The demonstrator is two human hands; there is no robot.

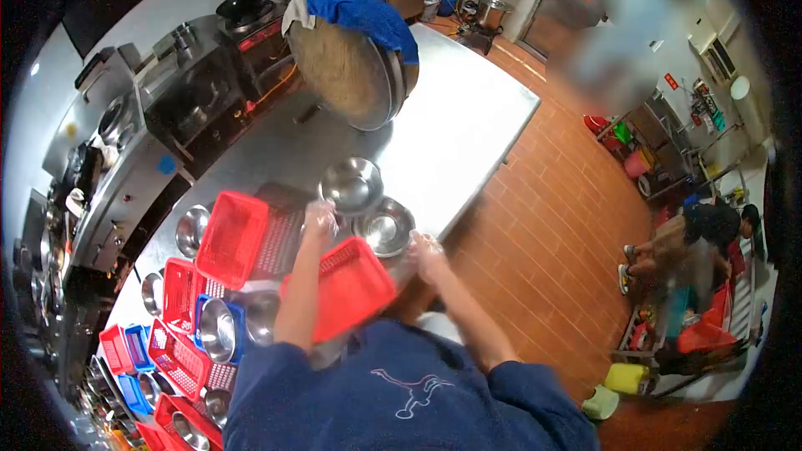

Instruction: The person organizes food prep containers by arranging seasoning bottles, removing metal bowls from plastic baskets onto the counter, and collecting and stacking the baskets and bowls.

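Both hands wear clear plastic gloves. My left hand point(320, 219) has its fingers closed at the near-left rim of a shiny steel bowl point(351, 175), which is tilted. Just below and right of it is a second steel bowl point(386, 232). At this bowl's right rim my right hand point(428, 255) is closed, with its fingertips against the edge. A red plastic basket point(351, 288) lies close to my body, between my forearms. Left of my left hand stands another red basket point(234, 238).
Several red and blue baskets and steel bowls crowd the left side, including a steel bowl point(218, 330). A large round vessel point(342, 75) with a blue cloth point(359, 12) stands on the steel table point(468, 100). A person point(702, 230) bends at far right; another blurred figure stands behind.
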